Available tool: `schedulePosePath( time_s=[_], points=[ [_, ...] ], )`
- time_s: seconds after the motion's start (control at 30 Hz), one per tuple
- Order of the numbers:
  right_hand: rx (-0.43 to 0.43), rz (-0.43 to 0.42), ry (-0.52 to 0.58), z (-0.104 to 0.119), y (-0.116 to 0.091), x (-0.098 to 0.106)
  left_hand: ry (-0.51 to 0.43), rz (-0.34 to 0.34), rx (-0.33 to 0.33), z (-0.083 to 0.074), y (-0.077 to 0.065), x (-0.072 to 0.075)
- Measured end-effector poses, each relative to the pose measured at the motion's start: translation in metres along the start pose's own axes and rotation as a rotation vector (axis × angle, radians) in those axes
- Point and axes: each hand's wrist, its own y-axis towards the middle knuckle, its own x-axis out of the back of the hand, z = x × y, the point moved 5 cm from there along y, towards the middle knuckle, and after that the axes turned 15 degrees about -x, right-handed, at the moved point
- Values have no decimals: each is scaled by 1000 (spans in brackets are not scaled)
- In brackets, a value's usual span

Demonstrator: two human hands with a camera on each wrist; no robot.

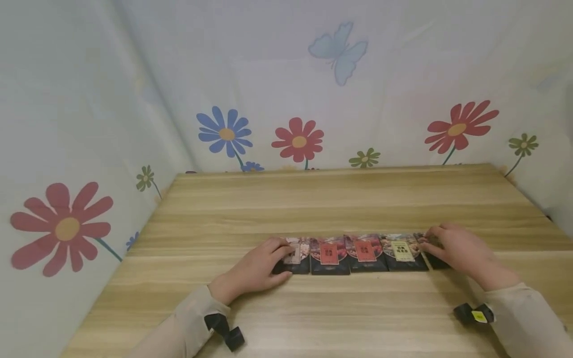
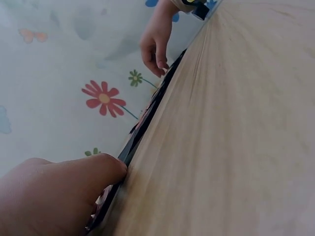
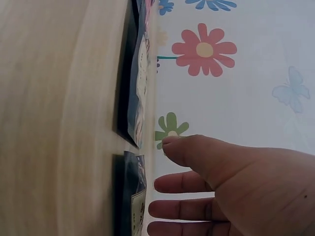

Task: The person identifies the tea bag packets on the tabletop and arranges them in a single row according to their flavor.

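Several flat dark packets with food pictures and printed labels lie in a row across the table. My left hand (image 1: 257, 266) grips the leftmost packet (image 1: 303, 258), its thumb at the near edge and its fingers over the far part. Two packets with red labels, a red-label packet (image 1: 330, 256) and its neighbour (image 1: 366, 252), come after it. To their right is a packet with a pale yellow label (image 1: 404, 252). Over the rightmost packet (image 3: 130, 206) my right hand (image 1: 463, 253) is spread, fingers mostly straight. A narrow gap separates the last two packets.
The wood-grain table (image 1: 313, 204) extends behind and in front of the row. A white curtain (image 1: 250, 64) printed with flowers and a butterfly hangs behind and at the left. Black wrist devices, such as the left one (image 1: 226, 333), sit at both cuffs.
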Motion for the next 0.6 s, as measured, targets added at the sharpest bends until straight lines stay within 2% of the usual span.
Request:
schedulePosePath(
  time_s=[0.27,0.6],
  points=[
    [12,-1,27,7,7,-2,-9,42,-4,5,0,-3],
    [33,12,70,19,10,-3,47,93,13,3,1,-2]
  ],
)
